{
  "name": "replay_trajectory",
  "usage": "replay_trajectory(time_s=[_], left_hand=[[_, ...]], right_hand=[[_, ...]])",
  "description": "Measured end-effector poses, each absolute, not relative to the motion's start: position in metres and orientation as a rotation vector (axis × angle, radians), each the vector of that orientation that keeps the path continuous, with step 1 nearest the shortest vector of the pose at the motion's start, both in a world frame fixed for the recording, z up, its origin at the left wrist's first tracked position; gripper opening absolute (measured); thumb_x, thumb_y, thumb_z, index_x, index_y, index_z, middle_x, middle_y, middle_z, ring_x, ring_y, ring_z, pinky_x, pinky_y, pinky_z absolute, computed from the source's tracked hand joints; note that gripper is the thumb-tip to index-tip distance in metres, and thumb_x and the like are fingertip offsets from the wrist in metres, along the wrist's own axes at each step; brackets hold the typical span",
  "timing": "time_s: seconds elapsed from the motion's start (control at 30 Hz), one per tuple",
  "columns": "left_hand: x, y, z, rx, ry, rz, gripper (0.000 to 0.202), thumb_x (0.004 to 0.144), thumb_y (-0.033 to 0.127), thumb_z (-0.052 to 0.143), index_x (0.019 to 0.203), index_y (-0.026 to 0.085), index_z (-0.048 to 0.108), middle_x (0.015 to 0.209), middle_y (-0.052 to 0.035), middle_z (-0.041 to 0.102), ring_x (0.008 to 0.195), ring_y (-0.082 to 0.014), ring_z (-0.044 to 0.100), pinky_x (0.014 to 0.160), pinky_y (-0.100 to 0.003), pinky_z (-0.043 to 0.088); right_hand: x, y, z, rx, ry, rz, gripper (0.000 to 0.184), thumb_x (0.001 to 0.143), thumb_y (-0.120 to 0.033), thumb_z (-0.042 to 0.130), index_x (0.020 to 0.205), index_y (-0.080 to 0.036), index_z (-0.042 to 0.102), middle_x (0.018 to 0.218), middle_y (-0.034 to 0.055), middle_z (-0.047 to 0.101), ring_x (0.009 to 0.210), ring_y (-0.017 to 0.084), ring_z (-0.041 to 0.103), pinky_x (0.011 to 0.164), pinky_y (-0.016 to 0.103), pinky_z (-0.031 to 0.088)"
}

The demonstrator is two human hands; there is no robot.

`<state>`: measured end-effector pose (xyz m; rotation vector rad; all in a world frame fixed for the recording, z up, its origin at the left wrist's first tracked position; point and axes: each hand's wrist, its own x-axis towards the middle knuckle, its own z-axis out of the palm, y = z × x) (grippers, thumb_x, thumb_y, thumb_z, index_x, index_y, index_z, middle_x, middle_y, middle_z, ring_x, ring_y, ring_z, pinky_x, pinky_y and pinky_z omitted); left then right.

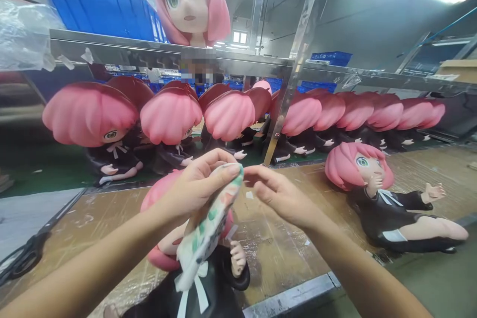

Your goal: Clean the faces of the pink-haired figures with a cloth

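My left hand [201,179] is closed on a white cloth [214,221] with green, red and dark patches, pinched between thumb and fingers. The cloth hangs down in front of a pink-haired figure [164,258] in a black dress with a white bow, which lies on the bench below and is partly hidden by the cloth and my left arm. Just right of the cloth's upper end is my right hand [278,194], its thumb and fingers apart and nothing seen between them. Whether its fingertips touch the cloth I cannot tell.
Another figure [391,203] lies on the bench [283,253] at right. Black scissors [26,256] lie at left. Behind stands a row of similar figures [171,114]. A metal shelf [130,52] above carries a blue crate [100,10] and a large figure head [190,5]. A metal post [294,67] rises mid-right.
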<state>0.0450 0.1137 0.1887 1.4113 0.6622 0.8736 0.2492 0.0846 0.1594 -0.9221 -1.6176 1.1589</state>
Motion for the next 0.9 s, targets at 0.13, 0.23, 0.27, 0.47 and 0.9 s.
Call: replay_trajectory(time_s=[0.13,0.23,0.27,0.47,0.9], left_hand=[[0.043,0.114,0.188,1.496,0.686,0.889,0.026,0.084,0.042,0.077,0.086,0.019,0.065,0.071,0.0052,0.06,0.059,-0.0052,0.051,0.055,-0.012,0.042],[0.037,0.113,0.189,1.506,0.707,0.868,0.026,0.084,0.042,0.077,0.084,0.019,0.065,0.071,0.0042,0.061,0.062,-0.006,0.053,0.056,-0.012,0.043],[0.036,0.112,0.189,1.495,0.709,0.855,0.026,0.084,0.042,0.076,0.084,0.019,0.065,0.071,0.0043,0.061,0.061,-0.0062,0.053,0.055,-0.012,0.043],[0.035,0.106,0.186,1.416,0.703,0.86,0.031,0.084,0.044,0.076,0.081,0.018,0.06,0.064,0.0069,0.055,0.053,-0.0043,0.046,0.049,-0.01,0.039],[0.037,0.096,0.183,1.249,0.706,0.804,0.035,0.082,0.044,0.078,0.08,0.017,0.057,0.064,0.0037,0.062,0.052,-0.0046,0.053,0.049,-0.009,0.041]], right_hand=[[0.231,0.086,0.15,-0.771,-1.536,1.428,0.045,0.077,-0.058,0.076,0.097,-0.019,0.068,0.097,0.0033,0.07,0.089,0.018,0.064,0.084,0.032,0.05],[0.232,0.087,0.145,-0.722,-1.386,1.538,0.034,0.074,-0.046,0.082,0.082,-0.018,0.063,0.079,-0.003,0.062,0.073,0.011,0.057,0.071,0.023,0.045],[0.232,0.088,0.145,-0.71,-1.333,1.578,0.034,0.072,-0.043,0.084,0.08,-0.019,0.061,0.076,-0.0046,0.06,0.069,0.009,0.054,0.067,0.021,0.042],[0.226,0.082,0.147,-0.639,-1.159,1.881,0.043,0.069,-0.044,0.085,0.101,-0.019,0.07,0.088,0.0019,0.07,0.077,0.014,0.065,0.081,0.028,0.051],[0.222,0.058,0.134,-0.597,-0.97,1.939,0.047,0.071,-0.046,0.086,0.104,-0.014,0.076,0.097,0.008,0.076,0.084,0.013,0.07,0.085,0.022,0.052]])
